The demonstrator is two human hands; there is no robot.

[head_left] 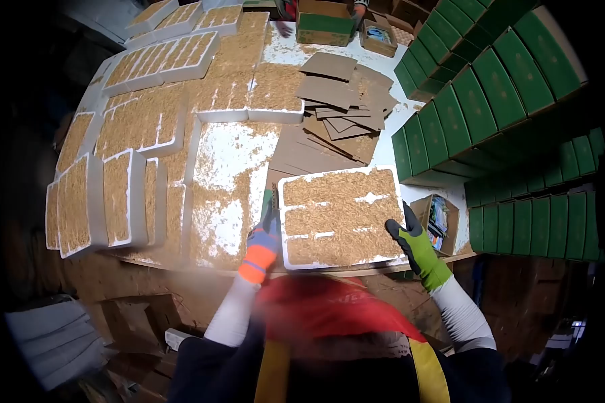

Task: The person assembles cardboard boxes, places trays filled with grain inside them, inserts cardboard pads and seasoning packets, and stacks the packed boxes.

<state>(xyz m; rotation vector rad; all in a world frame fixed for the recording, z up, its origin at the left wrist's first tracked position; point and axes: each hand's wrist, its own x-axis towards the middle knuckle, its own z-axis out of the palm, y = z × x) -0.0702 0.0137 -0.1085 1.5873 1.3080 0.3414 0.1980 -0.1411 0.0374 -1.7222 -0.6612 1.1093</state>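
seems to be positioning a white tray (371, 198) of shavings (339, 219) at the near edge of the table (232, 148), with right hand (417, 246) curled over its right rim and left hand (262, 244) along its left side, cannot tell how tightly, and next likely needs level, even support.

Green cartons (458, 122) in rows at right, cardboard sheets (326, 91) piled on a white table (230, 142)

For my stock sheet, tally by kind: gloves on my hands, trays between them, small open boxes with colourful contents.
Gloves: 2 (left hand, right hand)
White tray: 1
Small open boxes: 2 (near box, far box)
Total: 5
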